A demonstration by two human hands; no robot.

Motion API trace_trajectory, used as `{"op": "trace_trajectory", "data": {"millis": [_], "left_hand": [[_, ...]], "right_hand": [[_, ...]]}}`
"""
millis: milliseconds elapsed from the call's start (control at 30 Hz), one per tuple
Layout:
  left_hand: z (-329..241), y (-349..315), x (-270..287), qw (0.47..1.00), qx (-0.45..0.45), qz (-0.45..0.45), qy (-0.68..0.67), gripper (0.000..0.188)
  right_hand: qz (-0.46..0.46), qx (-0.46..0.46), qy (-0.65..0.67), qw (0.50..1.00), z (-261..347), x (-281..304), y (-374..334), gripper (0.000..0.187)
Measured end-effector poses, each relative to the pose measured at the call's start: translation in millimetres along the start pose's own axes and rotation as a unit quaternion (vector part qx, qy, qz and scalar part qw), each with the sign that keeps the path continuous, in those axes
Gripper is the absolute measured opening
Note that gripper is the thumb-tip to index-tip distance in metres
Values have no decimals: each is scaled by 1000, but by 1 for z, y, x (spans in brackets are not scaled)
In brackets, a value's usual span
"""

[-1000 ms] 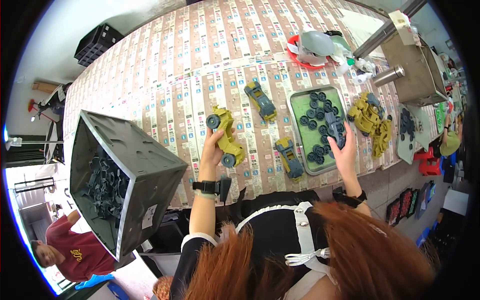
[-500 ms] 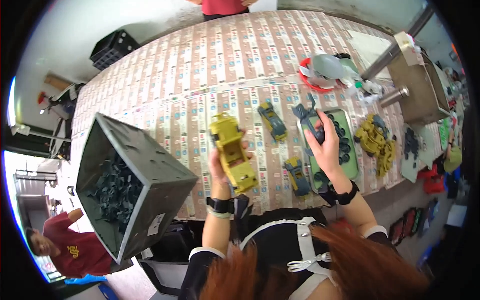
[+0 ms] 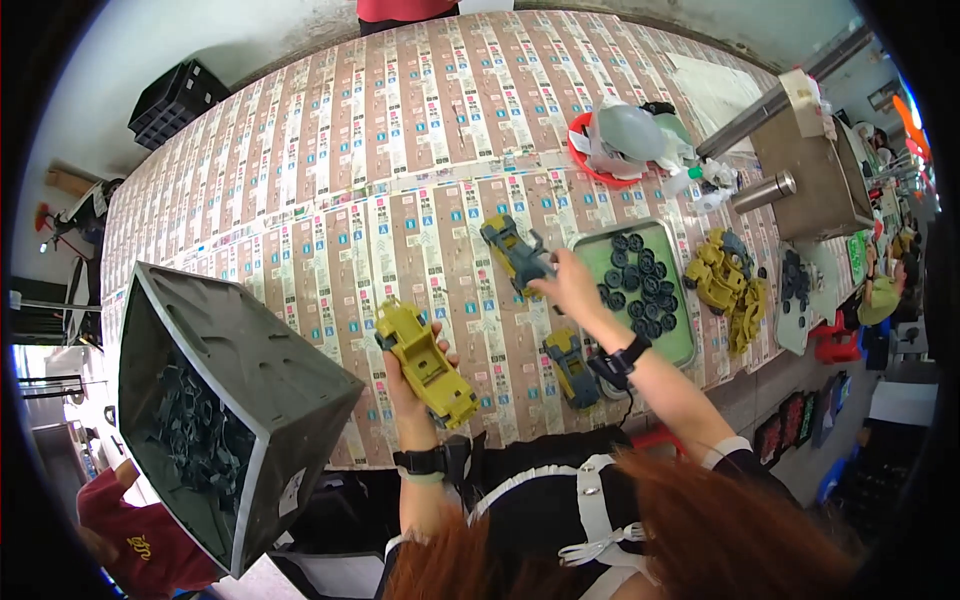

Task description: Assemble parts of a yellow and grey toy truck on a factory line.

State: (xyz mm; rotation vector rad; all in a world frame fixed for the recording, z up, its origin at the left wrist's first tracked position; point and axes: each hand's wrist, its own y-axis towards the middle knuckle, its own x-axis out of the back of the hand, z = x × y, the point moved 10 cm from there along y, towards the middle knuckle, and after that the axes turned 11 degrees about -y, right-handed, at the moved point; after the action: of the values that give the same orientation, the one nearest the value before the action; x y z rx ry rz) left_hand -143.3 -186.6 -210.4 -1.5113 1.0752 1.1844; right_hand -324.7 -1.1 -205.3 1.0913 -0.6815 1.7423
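Note:
My left hand [image 3: 404, 392] is wrapped round a yellow toy car body [image 3: 430, 372] with an open, hollow middle and dark wheels at its side. My right hand [image 3: 575, 292] is closed on a dark grey plastic part [image 3: 543, 262], whose outline is partly hidden by the fingers. That part is right beside a yellow-and-grey toy car [image 3: 506, 240]; whether they touch I cannot tell. Nearer to me lies a second yellow-and-grey toy car [image 3: 573, 368]. Right of my right hand, a green-bottomed metal tray [image 3: 672, 345] holds several black toy wheels [image 3: 640, 280].
At left a large grey bin [image 3: 290, 350], tipped on its side, holds dark plastic parts [image 3: 195, 430]. Yellow toy bodies [image 3: 722, 280] are piled right of the tray. Farther back stand a red basin [image 3: 600, 172] with plastic bags and a metal post [image 3: 745, 120]. A person [image 3: 150, 530] is at lower left.
My right hand has moved left with the grey part, from above the tray to the far toy car, uncovering the wheels. My left hand still holds the yellow body. The view has shifted slightly.

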Motion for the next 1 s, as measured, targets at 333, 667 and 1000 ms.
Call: {"op": "trace_trajectory", "data": {"millis": [333, 667, 1000], "left_hand": [[-21, 5, 70, 993, 1, -113, 45, 67], [-45, 34, 87, 985, -47, -161, -29, 65], [-36, 37, 95, 977, -26, -210, -17, 65]], "right_hand": [[62, -58, -37, 996, -9, -48, 38, 47], [61, 645, -223, 728, 114, -11, 71, 20], [25, 670, -223, 708, 120, -15, 81, 17]]}}
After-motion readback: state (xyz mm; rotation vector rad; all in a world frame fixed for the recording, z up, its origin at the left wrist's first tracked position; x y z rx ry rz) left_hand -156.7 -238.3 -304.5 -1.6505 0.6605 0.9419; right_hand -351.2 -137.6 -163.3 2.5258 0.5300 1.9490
